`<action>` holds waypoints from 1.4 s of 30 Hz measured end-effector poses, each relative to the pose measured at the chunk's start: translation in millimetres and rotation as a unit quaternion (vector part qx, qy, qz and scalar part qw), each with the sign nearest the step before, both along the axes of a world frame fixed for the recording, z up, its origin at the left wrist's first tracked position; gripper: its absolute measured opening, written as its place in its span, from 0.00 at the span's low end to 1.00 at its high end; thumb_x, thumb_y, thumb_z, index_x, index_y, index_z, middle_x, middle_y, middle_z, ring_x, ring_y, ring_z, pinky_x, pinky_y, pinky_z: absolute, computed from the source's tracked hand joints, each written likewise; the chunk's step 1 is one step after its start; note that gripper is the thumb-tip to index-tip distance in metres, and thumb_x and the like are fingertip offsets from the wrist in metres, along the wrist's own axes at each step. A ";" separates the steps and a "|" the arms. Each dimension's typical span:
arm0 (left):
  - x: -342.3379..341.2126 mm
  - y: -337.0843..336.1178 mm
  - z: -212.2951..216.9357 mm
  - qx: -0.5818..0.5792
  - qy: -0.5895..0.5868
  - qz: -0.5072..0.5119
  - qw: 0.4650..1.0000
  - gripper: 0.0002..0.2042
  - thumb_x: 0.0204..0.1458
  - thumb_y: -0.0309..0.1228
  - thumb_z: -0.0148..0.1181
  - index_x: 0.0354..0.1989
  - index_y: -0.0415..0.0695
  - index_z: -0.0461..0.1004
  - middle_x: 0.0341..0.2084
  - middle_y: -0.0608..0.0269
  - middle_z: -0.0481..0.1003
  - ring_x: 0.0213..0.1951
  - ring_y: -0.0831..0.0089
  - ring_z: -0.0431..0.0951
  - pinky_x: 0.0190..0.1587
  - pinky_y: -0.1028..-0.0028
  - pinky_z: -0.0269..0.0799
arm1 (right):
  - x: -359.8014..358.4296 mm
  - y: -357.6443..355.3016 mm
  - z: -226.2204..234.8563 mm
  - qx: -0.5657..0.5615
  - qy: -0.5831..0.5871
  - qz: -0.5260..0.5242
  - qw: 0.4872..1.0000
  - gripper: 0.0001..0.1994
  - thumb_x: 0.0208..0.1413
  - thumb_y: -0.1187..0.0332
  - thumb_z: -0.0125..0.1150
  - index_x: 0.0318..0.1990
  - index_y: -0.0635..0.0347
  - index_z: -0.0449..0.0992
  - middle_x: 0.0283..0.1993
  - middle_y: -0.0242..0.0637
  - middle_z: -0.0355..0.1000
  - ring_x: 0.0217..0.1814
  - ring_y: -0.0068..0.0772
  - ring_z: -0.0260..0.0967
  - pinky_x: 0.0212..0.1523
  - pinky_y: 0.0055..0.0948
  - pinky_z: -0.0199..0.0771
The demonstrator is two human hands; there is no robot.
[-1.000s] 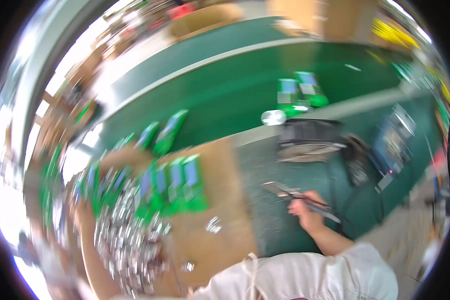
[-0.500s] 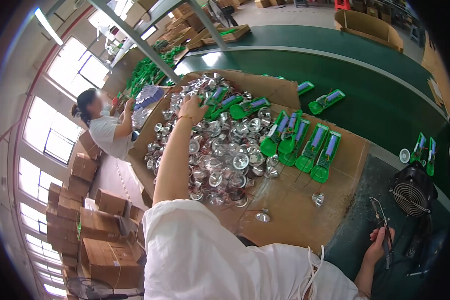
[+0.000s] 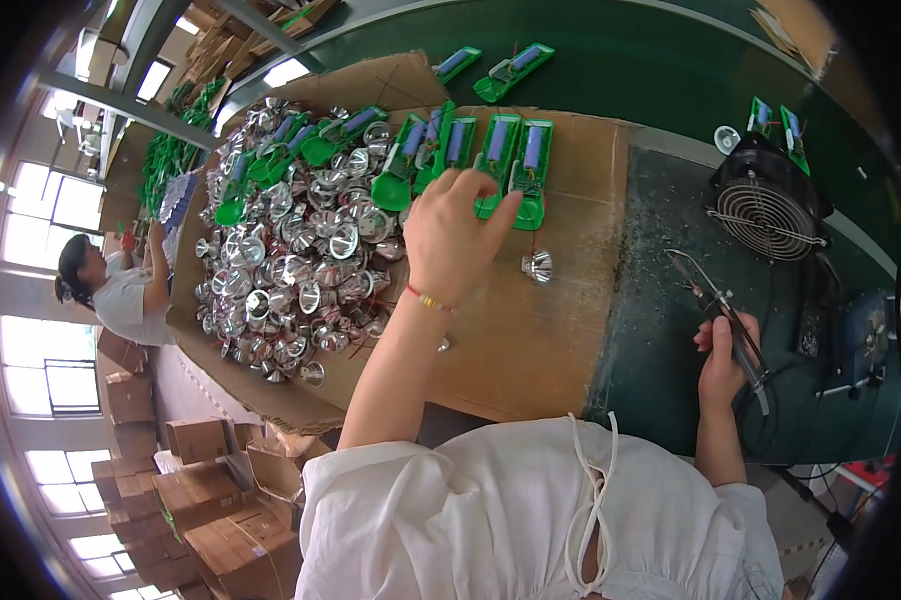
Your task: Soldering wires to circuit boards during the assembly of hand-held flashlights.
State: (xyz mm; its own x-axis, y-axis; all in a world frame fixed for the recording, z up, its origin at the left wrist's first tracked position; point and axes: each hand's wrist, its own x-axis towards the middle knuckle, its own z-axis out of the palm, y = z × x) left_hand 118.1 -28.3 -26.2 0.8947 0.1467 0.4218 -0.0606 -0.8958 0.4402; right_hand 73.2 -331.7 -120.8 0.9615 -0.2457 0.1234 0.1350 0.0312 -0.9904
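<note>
My left hand point(image 3: 457, 238) hovers over the cardboard sheet, beside a row of green plastic housings point(image 3: 533, 165) with purple cylindrical cells. Its fingers are curled, the thumb stands apart, and nothing shows in its grasp. Some fingertips are hidden. To the right, my right hand point(image 3: 723, 372) grips a soldering iron point(image 3: 749, 362) by its dark handle, with a bent metal wire along the front. One silver reflector cup point(image 3: 537, 266) with a red wire lies below the row. Left of my hand is a heap of reflector cups point(image 3: 301, 250), with several green housings point(image 3: 271, 165) on top.
A black fan with a round wire guard point(image 3: 766, 220) stands at the right. More green housings point(image 3: 514, 73) lie on the green bench behind the cardboard point(image 3: 581, 330). At the far left a co-worker point(image 3: 116, 290) sits near stacked cartons point(image 3: 241, 545).
My left hand has left the green housings on the heap and moved right and nearer. My right hand still holds the soldering iron. The whole view has turned.
</note>
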 end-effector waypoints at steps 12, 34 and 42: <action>-19.2 -46.5 -62.4 0.106 0.161 0.033 0.981 0.09 0.44 0.35 0.55 0.17 0.44 0.73 0.20 0.60 0.72 0.23 0.62 0.73 0.26 0.66 0.69 | -19.9 1.5 7.4 -0.034 -0.008 0.038 0.999 0.11 0.52 0.67 0.54 0.36 0.66 0.66 0.23 0.37 0.68 0.20 0.21 0.64 0.21 0.17 0.63; -17.1 -15.6 -69.9 -0.032 0.155 0.104 0.982 0.12 0.44 0.42 0.56 0.20 0.47 0.76 0.14 0.56 0.73 0.21 0.61 0.75 0.24 0.64 0.70 | -29.8 24.7 4.3 -0.084 -0.004 0.076 0.994 0.09 0.54 0.66 0.50 0.34 0.64 0.65 0.20 0.31 0.65 0.19 0.18 0.61 0.19 0.15 0.58; -2.2 -16.8 -72.5 -0.076 0.124 0.101 0.984 0.11 0.44 0.40 0.57 0.19 0.46 0.76 0.16 0.55 0.73 0.22 0.60 0.75 0.25 0.64 0.71 | -19.3 35.7 10.1 -0.085 -0.017 0.084 0.993 0.10 0.55 0.65 0.50 0.35 0.64 0.65 0.20 0.31 0.65 0.19 0.17 0.61 0.19 0.14 0.58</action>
State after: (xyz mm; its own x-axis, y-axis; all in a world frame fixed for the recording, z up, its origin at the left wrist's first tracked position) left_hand 115.9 -45.1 -98.7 0.9134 0.3766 0.1543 0.2378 -0.8015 0.5487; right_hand 53.9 -295.9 -110.7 0.9816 -0.0556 0.1826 0.1757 -0.1104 -0.9782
